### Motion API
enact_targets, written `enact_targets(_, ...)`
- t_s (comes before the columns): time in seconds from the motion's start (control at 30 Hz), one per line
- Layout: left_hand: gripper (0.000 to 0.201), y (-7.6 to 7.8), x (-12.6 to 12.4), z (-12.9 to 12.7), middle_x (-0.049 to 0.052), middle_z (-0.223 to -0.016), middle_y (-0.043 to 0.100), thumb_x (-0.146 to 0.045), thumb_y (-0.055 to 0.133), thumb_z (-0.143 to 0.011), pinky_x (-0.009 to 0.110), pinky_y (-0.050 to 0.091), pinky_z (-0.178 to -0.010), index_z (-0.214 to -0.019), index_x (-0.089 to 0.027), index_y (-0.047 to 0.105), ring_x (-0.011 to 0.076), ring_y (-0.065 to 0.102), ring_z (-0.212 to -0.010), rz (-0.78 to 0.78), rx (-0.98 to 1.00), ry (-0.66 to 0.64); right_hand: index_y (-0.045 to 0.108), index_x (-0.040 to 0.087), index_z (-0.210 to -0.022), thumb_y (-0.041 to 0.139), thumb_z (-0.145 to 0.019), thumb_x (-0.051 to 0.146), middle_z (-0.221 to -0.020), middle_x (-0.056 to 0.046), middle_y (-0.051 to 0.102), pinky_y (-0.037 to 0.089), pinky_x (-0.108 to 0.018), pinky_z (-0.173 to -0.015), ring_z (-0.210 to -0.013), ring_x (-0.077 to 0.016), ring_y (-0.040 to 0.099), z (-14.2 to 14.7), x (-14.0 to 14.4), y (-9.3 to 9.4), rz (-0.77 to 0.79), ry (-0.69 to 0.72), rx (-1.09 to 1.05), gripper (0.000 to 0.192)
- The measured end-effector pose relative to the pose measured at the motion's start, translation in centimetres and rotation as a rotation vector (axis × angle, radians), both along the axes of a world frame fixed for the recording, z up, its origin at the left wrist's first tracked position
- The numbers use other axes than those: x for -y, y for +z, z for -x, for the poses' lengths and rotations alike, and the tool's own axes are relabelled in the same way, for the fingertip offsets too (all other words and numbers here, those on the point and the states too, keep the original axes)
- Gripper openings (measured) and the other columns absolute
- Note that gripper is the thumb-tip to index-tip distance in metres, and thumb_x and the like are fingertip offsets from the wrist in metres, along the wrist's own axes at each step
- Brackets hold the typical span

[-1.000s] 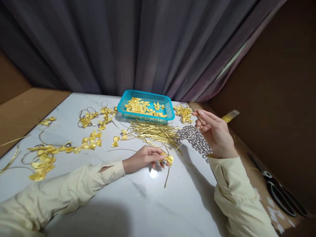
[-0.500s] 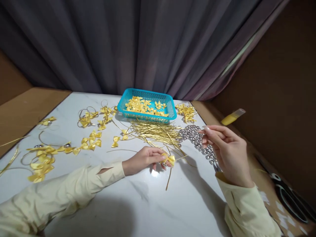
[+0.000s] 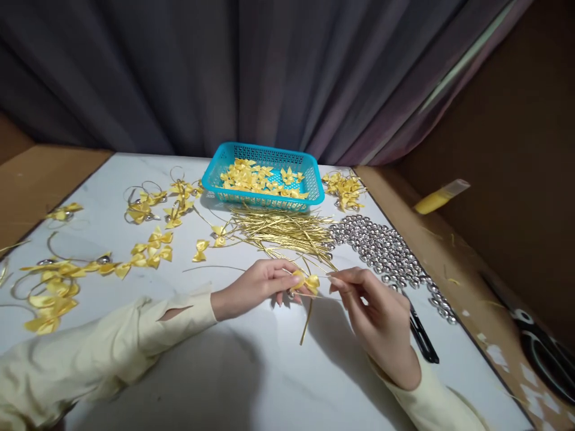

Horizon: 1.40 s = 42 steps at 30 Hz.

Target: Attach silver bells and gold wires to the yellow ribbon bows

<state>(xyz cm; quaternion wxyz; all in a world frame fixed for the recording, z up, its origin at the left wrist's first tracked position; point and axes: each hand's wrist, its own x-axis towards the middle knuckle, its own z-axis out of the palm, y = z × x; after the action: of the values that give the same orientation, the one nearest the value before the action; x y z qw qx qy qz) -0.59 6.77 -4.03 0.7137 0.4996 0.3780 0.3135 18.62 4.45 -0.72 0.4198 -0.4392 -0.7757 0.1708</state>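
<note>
The left hand's (image 3: 258, 287) grip is closed, fingertips pinching a yellow bow (image 3: 308, 281) just above the worktop (image 3: 251, 371). A gold strip (image 3: 306, 320) hangs from the bow, running down toward the person. The right hand (image 3: 377, 314) sits just right of that grip, thumb and forefinger pinched nearly together beside the bow; whether they hold anything is too fine to tell. Beyond the grip lies a heap of gold strips (image 3: 283, 230), and past that a blue basket (image 3: 263, 179) of bows. Silver beads (image 3: 386, 251) spread to the right and behind the right hand. Finished bows (image 3: 148, 251) lie scattered well left of the grip.
</note>
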Motion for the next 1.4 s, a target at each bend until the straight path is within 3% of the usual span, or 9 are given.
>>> enact_targets(0.3,0.026,0.0,0.1,-0.2,0.006,-0.07,0.067,-0.037,0.059,-0.08,0.019,0.038,-0.047,-0.089,-0.012,0.055,0.009,0.053,-0.053,-0.014,0.006,0.021,0.051,0.021,-0.081,0.048,-0.084,0.004,-0.068,-0.001,0.061,0.045,-0.023,-0.054,-0.059,-0.012,0.058,0.5,0.1,-1.1,0.035,0.048,-0.017,0.017)
enact_targets(1.4,0.024,-0.5,0.2,-0.1,0.006,-0.075,0.068,-0.037,0.057,-0.082,0.019,0.037,-0.047,-0.09,-0.014,0.053,0.009,0.052,-0.053,-0.024,-0.015,0.036,0.048,0.02,-0.078,0.046,-0.079,-0.004,-0.067,0.001,0.059,0.044,-0.02,-0.054,-0.059,-0.0097,0.055,1.0,0.3,-1.8,-0.079,0.032,-0.043,0.024)
